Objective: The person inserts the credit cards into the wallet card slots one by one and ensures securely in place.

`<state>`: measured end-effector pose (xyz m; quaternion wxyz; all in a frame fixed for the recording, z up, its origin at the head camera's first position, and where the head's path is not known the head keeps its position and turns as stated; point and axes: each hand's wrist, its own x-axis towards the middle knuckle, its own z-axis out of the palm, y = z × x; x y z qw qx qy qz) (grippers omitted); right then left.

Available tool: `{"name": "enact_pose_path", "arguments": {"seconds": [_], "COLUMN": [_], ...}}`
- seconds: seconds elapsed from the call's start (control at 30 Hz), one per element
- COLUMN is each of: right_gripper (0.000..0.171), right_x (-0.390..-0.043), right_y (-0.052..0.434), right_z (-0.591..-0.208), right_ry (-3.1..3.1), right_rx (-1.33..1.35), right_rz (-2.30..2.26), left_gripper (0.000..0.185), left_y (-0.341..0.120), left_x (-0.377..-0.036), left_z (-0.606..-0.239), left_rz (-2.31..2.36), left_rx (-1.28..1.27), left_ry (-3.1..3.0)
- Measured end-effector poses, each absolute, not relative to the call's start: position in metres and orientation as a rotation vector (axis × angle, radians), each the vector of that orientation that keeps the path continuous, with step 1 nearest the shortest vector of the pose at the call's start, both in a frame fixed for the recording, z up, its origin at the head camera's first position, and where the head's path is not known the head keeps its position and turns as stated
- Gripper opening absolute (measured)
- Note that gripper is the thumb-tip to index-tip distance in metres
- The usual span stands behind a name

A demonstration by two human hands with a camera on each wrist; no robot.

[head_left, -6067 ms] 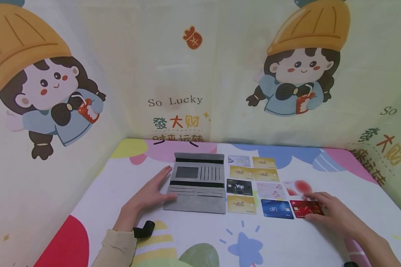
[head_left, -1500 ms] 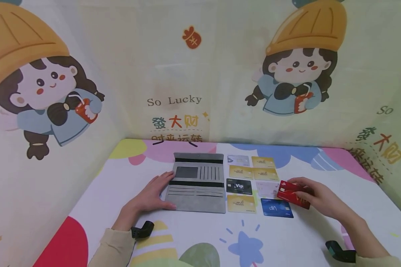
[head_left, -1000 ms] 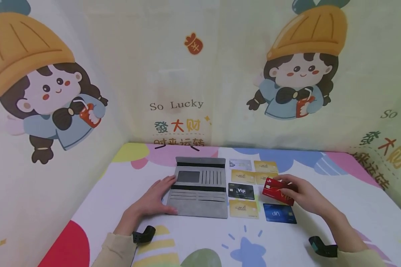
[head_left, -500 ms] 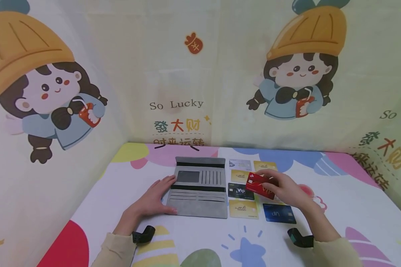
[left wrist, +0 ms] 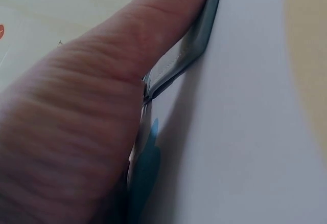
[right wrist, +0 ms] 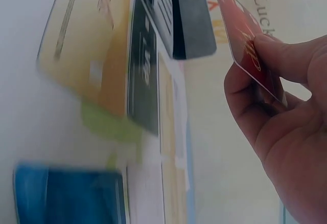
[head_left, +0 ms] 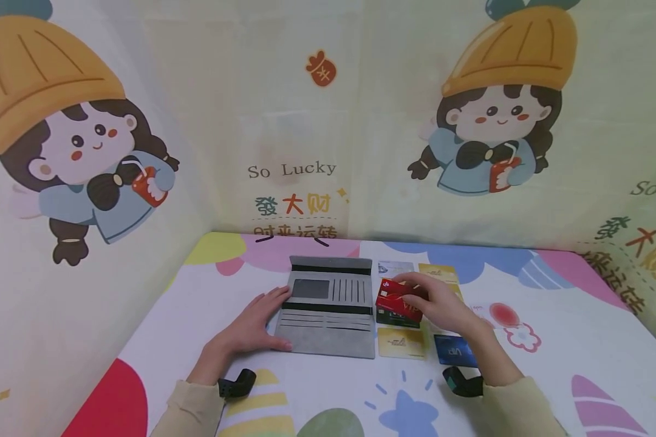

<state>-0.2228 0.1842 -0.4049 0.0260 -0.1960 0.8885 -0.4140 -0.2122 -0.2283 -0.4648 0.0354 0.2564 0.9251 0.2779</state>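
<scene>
My right hand (head_left: 443, 306) pinches a red VIP card (head_left: 396, 297) between thumb and fingers. The card is tilted, close to the wallet's right edge, and overlaps a black VIP card (head_left: 398, 320) in the head view. In the right wrist view the red card (right wrist: 245, 45) stands up from the thumb, with the open wallet (right wrist: 196, 19) beyond. That grey wallet (head_left: 328, 345) lies unfolded on the table, showing card slots and a dark window. My left hand (head_left: 246, 328) rests at its left edge, fingers extended; the thumb (left wrist: 153, 24) lies on the lower corner.
Several cards lie right of the wallet: a silver one (head_left: 396, 266), gold ones (head_left: 401, 343) (head_left: 437, 272), a blue VIP card (head_left: 454, 350) and a pale card with a red circle (head_left: 503, 314). My right forearm partly covers some. A patterned cloth wall (head_left: 382, 182) stands behind.
My right hand has lifted the red VIP card from the front right of the cards and carried it left, over the black card beside the wallet. My left hand stays at the wallet.
</scene>
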Motion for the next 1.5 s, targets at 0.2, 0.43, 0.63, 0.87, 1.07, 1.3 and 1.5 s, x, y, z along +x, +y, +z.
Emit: {"name": "enact_pose_path", "arguments": {"seconds": [0.2,0.43,0.63,0.87,1.07,1.3,1.5], "right_gripper": [0.039,0.038,0.037,0.037,0.038,0.038,0.038], "right_x": [-0.227,-0.233,-0.236,-0.24,-0.241,-0.243,-0.243], "right_y": [0.167,0.143,0.123,0.106,0.091,0.071,0.056], "right_z": [-0.404,-0.403,-0.402,-0.403,-0.404,-0.408,-0.412], "right_ry": [2.733,2.686,2.667,2.645,2.636,2.576,2.54], "right_rx": [-0.596,-0.653,-0.691,-0.73,-0.712,-0.76,-0.836], "right_rz": [-1.26,-1.279,-1.287,-1.318,-1.32,-1.354,-1.333], "left_gripper": [0.108,0.109,0.111,0.111,0.112,0.112,0.111], "left_y": [-0.227,-0.228,-0.231,-0.23,-0.229,-0.229,-0.229], "left_x": [-0.212,-0.211,-0.211,-0.214,-0.215,-0.216,-0.215], "left_z": [-0.462,-0.458,-0.458,-0.459,-0.458,-0.459,-0.457], "left_rz": [0.857,0.863,0.86,0.88,0.883,0.86,0.854], "left_rx": [0.776,0.755,0.729,0.752,0.73,0.719,0.714], "left_ry": [2.835,2.83,2.818,2.821,2.799,2.805,2.81]}}
